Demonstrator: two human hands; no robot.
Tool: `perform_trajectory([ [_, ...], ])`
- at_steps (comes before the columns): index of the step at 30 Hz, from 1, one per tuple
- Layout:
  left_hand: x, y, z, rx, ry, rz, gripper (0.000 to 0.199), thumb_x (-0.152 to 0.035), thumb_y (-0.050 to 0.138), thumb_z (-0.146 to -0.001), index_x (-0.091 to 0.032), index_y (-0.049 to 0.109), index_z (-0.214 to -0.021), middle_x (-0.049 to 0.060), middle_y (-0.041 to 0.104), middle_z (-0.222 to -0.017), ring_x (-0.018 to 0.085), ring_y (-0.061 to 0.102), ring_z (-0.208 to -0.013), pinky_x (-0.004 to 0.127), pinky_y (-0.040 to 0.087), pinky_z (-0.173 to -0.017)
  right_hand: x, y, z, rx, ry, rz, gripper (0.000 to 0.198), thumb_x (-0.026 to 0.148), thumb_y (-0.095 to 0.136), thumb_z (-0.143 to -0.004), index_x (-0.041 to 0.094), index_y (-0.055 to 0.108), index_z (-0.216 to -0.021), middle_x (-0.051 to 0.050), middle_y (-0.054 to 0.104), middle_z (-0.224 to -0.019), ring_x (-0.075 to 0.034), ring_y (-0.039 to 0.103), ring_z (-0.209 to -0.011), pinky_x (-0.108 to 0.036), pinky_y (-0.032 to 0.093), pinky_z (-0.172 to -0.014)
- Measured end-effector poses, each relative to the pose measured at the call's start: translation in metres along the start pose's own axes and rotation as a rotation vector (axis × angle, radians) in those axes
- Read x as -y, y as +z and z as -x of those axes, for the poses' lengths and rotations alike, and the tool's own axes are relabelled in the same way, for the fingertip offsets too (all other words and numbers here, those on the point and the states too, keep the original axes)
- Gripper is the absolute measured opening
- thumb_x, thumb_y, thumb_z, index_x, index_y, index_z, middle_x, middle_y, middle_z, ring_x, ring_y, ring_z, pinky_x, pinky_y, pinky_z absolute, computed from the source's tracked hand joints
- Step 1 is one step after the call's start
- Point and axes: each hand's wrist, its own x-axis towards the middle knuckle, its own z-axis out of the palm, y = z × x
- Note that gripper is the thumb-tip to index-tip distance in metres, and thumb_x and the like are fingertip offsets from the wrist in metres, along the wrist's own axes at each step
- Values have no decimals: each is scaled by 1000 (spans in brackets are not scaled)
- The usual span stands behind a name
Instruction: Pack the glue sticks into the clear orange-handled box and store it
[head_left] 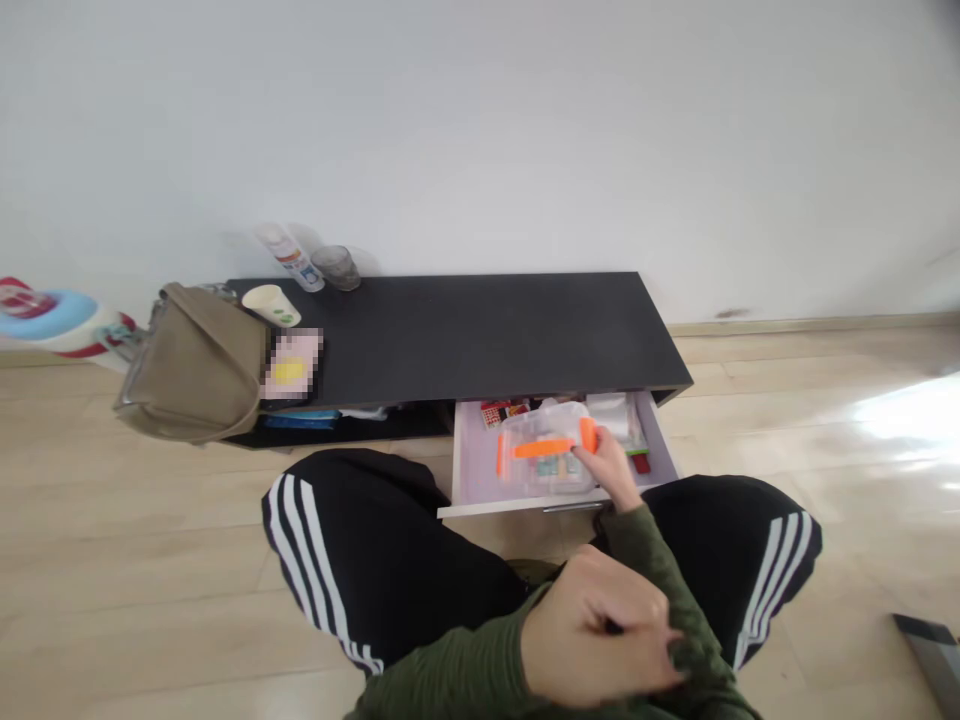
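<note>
My right hand [611, 465] grips the orange end clip of a clear plastic box [544, 475] with an orange handle across its lid. The box is over the open drawer [480, 488], tilted slightly, covering some of the contents. Close to the camera, my left hand [600, 630] is curled into a fist in front of my body; I see nothing in it. In the drawer, near my right hand, are a white packet [611, 412], a dark red item [640, 463] and a red patterned packet [504, 412].
The drawer belongs to a low black cabinet [480, 335] against the wall. On its left side stand a brown bag [199, 365], a paper cup [271, 305], a spray can [292, 260] and a glass [337, 268]. My knees flank the drawer. A dark object [930, 650] lies on the floor at right.
</note>
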Motion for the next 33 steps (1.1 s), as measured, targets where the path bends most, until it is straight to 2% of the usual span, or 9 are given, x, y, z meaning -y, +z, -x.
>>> perform_trajectory([
  [2,28,-18,10,62,-344,-14,60,-59,43,-94,-19,56,-51,4,59,-51,10,52,-46,24,41,-51,-4,-33,7,-64,-20,-42,39,45,73,-81,17,64,-107,-6,69,-96,-25,64,-88,-36,54,-76],
  [4,61,-36,23,93,-665,-215,51,-49,42,-96,-18,68,-65,6,70,-67,15,65,-61,25,48,-63,-8,-69,18,-124,-63,-152,40,44,76,-75,18,63,-102,-4,69,-89,-23,64,-81,-32,53,-70],
  [8,119,-67,35,-135,-1039,-823,35,-33,45,-93,-15,74,-101,19,73,-110,30,68,-107,39,49,-89,-7,-126,42,-227,-48,-342,42,41,81,-67,20,63,-98,-3,68,-82,-19,63,-70,-28,51,-59],
  [14,148,-109,7,-275,-1009,-777,41,-24,34,-93,-12,73,-96,21,73,-114,33,65,-115,49,36,-106,16,-141,24,-320,-62,-555,43,40,83,-63,20,65,-97,-2,66,-74,-17,58,-58,-27,46,-49],
  [19,137,-168,-11,-341,-878,-680,35,-22,37,-90,-19,71,-98,11,74,-116,23,66,-112,33,47,-96,46,-115,-47,-230,-107,-701,37,34,81,-60,19,64,-90,1,65,-72,-15,58,-60,-25,44,-54],
  [23,94,-235,-17,-848,-604,-373,38,-28,30,-94,-16,63,-108,11,73,-96,19,70,-80,28,54,-67,68,-87,-106,-110,-97,-785,30,32,77,-59,20,59,-79,4,57,-64,-11,49,-55,-24,38,-52],
  [25,69,-266,-25,-960,-508,-368,41,-39,32,-96,-16,62,-109,10,71,-89,18,67,-69,26,51,-56,77,-71,-131,-49,-85,-818,28,31,75,-60,20,56,-77,5,54,-62,-11,48,-55,-24,37,-52],
  [28,46,-305,-45,-908,-516,-516,50,-55,39,-94,-16,65,-110,11,71,-91,19,65,-64,27,48,-53,87,-48,-162,29,-45,-844,29,32,74,-61,20,55,-79,5,53,-62,-11,49,-56,-23,38,-52],
  [33,46,-349,-74,-864,-667,-801,65,-62,53,-85,-14,60,-130,18,71,-110,32,68,-100,35,49,-79,91,-26,-194,151,-56,-791,32,40,72,-68,21,55,-88,2,58,-68,-14,55,-60,-25,43,-55],
])
